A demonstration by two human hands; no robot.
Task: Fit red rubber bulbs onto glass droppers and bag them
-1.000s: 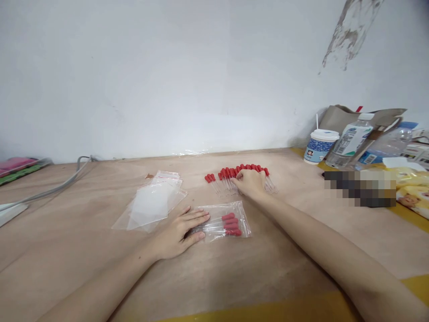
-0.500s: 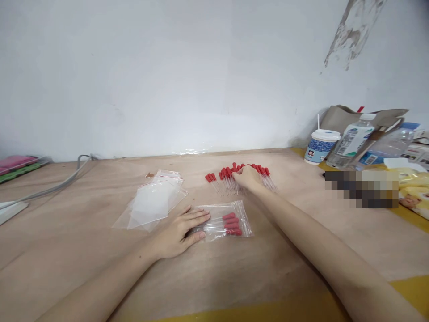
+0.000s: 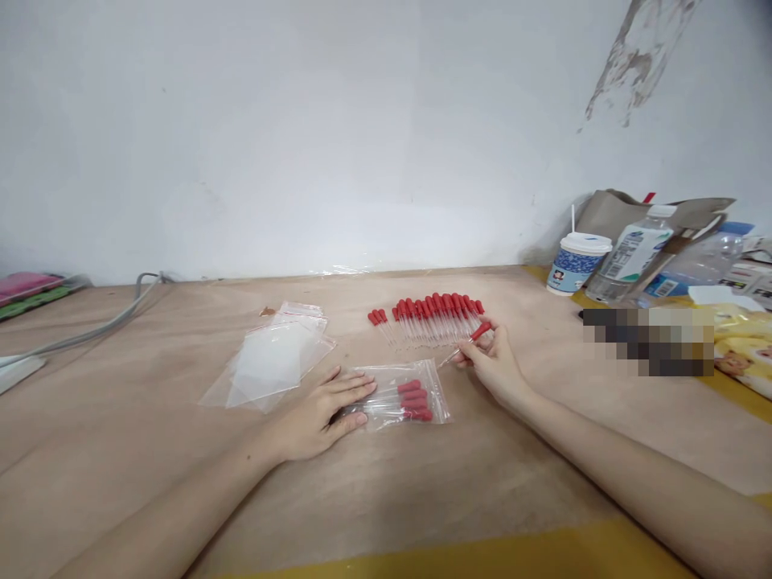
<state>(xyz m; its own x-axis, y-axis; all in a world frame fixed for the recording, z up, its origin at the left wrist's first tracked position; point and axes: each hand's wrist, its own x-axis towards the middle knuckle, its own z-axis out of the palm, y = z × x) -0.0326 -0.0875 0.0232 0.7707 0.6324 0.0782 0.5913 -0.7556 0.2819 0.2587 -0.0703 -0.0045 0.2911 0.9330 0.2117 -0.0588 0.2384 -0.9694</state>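
A clear zip bag (image 3: 386, 418) lies flat on the table with several red-bulbed droppers (image 3: 415, 395) inside, their bulbs toward its right end. My left hand (image 3: 326, 414) rests over the bag's left end, fingers outstretched and pressing it down. Pinched in my right hand (image 3: 491, 362) is a single dropper (image 3: 481, 330), red bulb up and to the right. Its thin clear tip slants down toward the bag's open-looking right edge. Behind, a row of loose droppers (image 3: 443, 314) lies side by side, bulbs away from me, with a smaller group (image 3: 378, 318) to its left.
Loose clear zip bags (image 3: 268, 362) are piled left of centre. Grey cables (image 3: 114, 326) run along the left side. At the right stand a paper cup with a straw (image 3: 576, 264), a bottle (image 3: 630, 253) and a yellow package (image 3: 745, 346). A white wall (image 3: 301, 161) closes the back.
My right hand has pulled back toward me and right from the dropper row, bringing one dropper out of it. My left hand stays on the bag.
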